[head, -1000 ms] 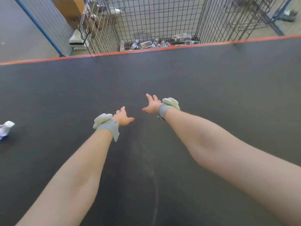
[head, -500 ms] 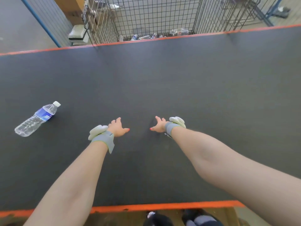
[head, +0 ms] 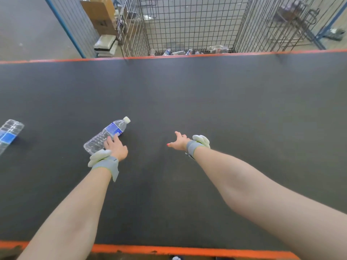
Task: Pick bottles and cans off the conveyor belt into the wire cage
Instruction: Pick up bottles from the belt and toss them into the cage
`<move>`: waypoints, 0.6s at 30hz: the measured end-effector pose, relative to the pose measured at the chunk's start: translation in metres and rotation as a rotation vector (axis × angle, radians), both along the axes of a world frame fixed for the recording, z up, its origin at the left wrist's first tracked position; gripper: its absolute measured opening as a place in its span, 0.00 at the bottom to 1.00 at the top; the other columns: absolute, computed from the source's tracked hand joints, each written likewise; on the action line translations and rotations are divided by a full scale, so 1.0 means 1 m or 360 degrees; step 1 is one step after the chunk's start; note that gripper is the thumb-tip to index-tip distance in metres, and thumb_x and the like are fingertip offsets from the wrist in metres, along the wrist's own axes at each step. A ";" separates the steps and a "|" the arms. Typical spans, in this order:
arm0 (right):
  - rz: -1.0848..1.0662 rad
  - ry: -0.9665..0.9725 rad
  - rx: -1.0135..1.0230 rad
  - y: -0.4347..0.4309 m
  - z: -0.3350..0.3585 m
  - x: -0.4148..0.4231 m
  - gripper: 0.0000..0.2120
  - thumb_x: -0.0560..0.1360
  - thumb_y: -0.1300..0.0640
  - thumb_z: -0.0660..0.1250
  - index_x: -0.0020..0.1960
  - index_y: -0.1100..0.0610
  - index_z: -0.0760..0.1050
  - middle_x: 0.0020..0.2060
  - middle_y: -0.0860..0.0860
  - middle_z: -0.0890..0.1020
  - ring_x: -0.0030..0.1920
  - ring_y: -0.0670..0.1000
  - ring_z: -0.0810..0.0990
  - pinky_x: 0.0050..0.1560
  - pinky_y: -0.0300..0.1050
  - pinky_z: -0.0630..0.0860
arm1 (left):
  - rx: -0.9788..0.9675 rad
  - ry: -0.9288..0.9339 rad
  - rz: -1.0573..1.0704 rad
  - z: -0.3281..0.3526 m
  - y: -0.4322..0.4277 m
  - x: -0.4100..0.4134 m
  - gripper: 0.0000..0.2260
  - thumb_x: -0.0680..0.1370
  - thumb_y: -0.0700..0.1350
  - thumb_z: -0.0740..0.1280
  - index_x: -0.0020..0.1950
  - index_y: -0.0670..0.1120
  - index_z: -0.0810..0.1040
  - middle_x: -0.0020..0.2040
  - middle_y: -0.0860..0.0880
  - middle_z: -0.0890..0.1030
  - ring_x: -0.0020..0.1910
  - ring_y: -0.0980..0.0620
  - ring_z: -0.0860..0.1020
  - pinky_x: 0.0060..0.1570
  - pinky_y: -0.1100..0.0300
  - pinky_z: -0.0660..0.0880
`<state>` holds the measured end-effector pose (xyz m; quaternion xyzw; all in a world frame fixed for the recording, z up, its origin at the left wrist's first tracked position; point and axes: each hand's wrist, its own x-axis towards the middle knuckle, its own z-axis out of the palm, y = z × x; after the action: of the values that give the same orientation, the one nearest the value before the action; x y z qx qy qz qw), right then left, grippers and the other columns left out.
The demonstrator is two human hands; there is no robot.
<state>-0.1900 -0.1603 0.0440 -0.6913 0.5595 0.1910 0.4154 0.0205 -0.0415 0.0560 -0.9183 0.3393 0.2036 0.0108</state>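
Note:
A clear plastic water bottle with a blue label and white cap lies on its side on the dark conveyor belt. My left hand reaches onto its middle, fingers laid over the bottle's near side and touching it. My right hand hovers over bare belt to the right, fingers spread, holding nothing. A second clear bottle with a blue label lies at the left edge. The wire cage stands beyond the belt's far edge with several bottles on its floor.
Orange strips border the belt's far edge and near edge. Cardboard boxes and white packs sit left of the cage, behind a blue-framed mesh fence. More wire racks stand at the right.
The labelled bottle has travelled rightward along the belt up to my left hand, which now touches it. A second bottle has come into view at the left edge. My right hand stays open.

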 end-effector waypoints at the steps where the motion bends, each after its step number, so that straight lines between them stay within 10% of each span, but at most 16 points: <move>1: 0.0004 -0.0018 0.0005 0.002 -0.002 0.009 0.38 0.78 0.41 0.60 0.79 0.49 0.44 0.77 0.55 0.51 0.77 0.59 0.53 0.75 0.55 0.54 | -0.0016 -0.0012 0.0029 0.000 0.000 0.006 0.29 0.80 0.44 0.61 0.77 0.41 0.52 0.75 0.38 0.54 0.75 0.39 0.53 0.74 0.50 0.51; 12: -0.0195 0.0041 -0.0270 -0.003 -0.028 0.086 0.48 0.70 0.26 0.57 0.75 0.61 0.58 0.74 0.56 0.57 0.75 0.57 0.52 0.73 0.56 0.51 | -0.0138 0.0108 0.0137 -0.021 -0.021 0.029 0.29 0.77 0.38 0.58 0.77 0.45 0.53 0.76 0.42 0.53 0.75 0.41 0.53 0.72 0.45 0.55; 18: -0.0739 -0.0236 -0.0297 -0.010 -0.031 0.095 0.48 0.73 0.42 0.68 0.78 0.54 0.39 0.67 0.58 0.63 0.67 0.58 0.65 0.66 0.52 0.62 | -0.0141 0.0157 0.0113 -0.032 -0.049 0.018 0.28 0.78 0.38 0.57 0.77 0.46 0.53 0.76 0.44 0.54 0.74 0.43 0.54 0.71 0.46 0.56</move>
<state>-0.0947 -0.1703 0.0127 -0.5920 0.6863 -0.0132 0.4224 0.0384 -0.0902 0.0236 -0.9181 0.3155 0.2337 -0.0537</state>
